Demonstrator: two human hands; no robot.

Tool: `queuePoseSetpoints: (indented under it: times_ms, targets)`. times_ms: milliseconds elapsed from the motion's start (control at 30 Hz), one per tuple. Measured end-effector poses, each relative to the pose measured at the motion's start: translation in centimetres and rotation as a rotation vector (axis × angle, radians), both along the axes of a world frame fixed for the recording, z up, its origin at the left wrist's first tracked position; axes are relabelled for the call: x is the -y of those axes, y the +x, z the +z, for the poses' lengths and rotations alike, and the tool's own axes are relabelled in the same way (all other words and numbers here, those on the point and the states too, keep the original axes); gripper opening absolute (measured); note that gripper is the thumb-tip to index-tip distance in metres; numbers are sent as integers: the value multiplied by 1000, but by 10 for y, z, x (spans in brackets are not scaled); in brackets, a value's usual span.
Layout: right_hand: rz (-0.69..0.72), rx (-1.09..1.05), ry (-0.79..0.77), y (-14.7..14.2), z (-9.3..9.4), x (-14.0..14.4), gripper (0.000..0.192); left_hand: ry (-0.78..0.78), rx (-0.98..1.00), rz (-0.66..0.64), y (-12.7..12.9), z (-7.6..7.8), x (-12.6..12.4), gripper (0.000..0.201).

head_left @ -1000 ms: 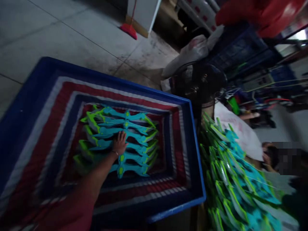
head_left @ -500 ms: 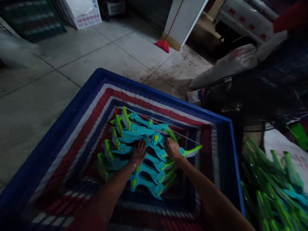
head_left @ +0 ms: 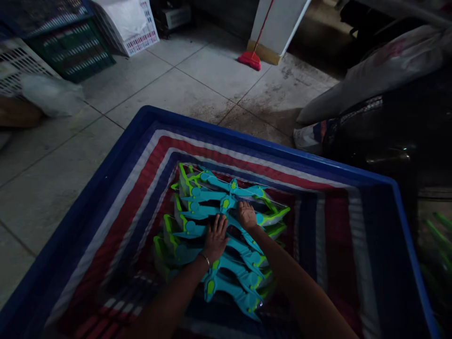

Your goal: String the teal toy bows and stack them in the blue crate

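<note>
Several turquoise and lime-green toy bows (head_left: 226,203) lie overlapped in a row in a large blue crate (head_left: 268,142) lined with striped cloth. My left hand (head_left: 216,239) rests on the middle of the row, palm down, fingers spread. Just to its right, my right hand (head_left: 247,216) has its fingers curled on the right arm of a bow near the row's far end. That bow's pale string runs across toward its lime-green tip (head_left: 282,213). My palms hide parts of the bows underneath.
More green pieces (head_left: 441,235) lie outside the crate at the right, beside a dark shiny bag (head_left: 391,136). A red broom (head_left: 250,60) leans by a white pillar (head_left: 275,23). Green (head_left: 81,49) and white crates (head_left: 141,28) stand at the back left.
The view has swung, so the crate shows more of its right side. The bow under my right hand sits further left in the row. My left hand stays on the bows.
</note>
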State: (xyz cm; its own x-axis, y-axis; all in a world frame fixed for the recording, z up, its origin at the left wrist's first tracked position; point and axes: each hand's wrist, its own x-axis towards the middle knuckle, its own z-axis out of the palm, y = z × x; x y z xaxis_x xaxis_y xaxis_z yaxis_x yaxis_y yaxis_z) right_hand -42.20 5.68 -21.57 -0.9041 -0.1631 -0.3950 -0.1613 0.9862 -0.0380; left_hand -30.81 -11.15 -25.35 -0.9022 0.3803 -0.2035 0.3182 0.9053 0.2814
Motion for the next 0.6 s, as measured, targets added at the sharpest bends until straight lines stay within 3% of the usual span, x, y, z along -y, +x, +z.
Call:
queuePoseSetpoints:
  times_ms: [233,467,600]
  targets:
    - [-10,6,3,-1,-10,-13,31,-19,7,-10,-2,11,1,69]
    - [-22,41,-12,-4,-16,1,39,-20,3,-28,-11,26,5,63]
    - [-48,87,0,-8,7,4,35,47,-62,-48,-48,35,2,56]
